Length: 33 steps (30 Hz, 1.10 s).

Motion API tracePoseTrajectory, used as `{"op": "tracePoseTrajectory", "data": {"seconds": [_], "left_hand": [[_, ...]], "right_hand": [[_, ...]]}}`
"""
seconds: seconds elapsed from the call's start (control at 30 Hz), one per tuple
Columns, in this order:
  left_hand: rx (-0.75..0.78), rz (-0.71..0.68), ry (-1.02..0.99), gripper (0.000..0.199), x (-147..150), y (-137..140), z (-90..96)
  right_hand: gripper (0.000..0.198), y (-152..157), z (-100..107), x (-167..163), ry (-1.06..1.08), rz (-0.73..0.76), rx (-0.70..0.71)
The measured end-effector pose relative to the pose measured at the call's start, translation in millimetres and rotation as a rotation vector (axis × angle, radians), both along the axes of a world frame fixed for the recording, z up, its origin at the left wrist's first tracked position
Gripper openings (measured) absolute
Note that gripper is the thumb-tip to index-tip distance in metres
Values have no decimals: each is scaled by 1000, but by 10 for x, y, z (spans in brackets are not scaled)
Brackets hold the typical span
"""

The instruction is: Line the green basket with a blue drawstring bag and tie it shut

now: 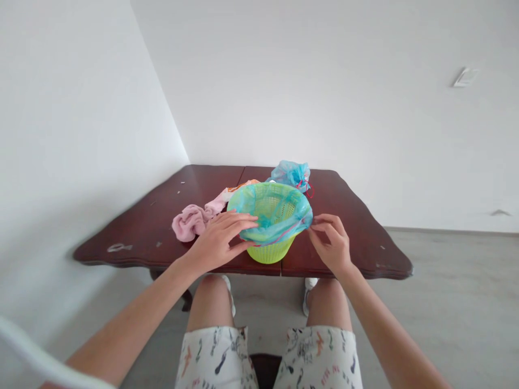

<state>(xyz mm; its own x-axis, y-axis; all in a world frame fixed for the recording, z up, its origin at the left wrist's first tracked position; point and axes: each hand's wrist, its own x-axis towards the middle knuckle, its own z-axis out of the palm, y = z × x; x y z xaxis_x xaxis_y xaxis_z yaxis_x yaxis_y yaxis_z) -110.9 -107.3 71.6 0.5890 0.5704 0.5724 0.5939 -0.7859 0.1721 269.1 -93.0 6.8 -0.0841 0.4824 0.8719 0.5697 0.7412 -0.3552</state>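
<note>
A light green plastic basket (270, 254) stands upright near the table's front edge. A translucent blue plastic bag (279, 229) lines it and folds over the front rim, with a red drawstring along its edge. My left hand (221, 237) is at the basket's front left, its fingers over the rim and thumb outside, with the bag's edge between them. At the right side of the rim, my right hand (330, 240) pinches the bag's edge between thumb and fingers.
Behind the basket lies a bunched blue plastic bag (291, 174) with a red drawstring. Crumpled pink cloth (190, 221) rests to the left, beside an orange-and-white item (243, 185). The dark red wooden table (344, 216) stands close to white walls.
</note>
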Motion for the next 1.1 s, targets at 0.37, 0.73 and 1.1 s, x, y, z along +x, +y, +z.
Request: {"op": "tracePoseTrajectory", "data": {"seconds": [0.37,0.73,1.1], "left_hand": [[-56,83,71,73,153,-25,-20],[-117,83,41,37,204,-70,18],[-206,-79,101,48,-66,274,506]], "right_hand": [[39,-25,222,16,-208,17,47],[15,-104,-44,-36,-331,-115,80],[33,-308,497,-217,-82,11,48]]}}
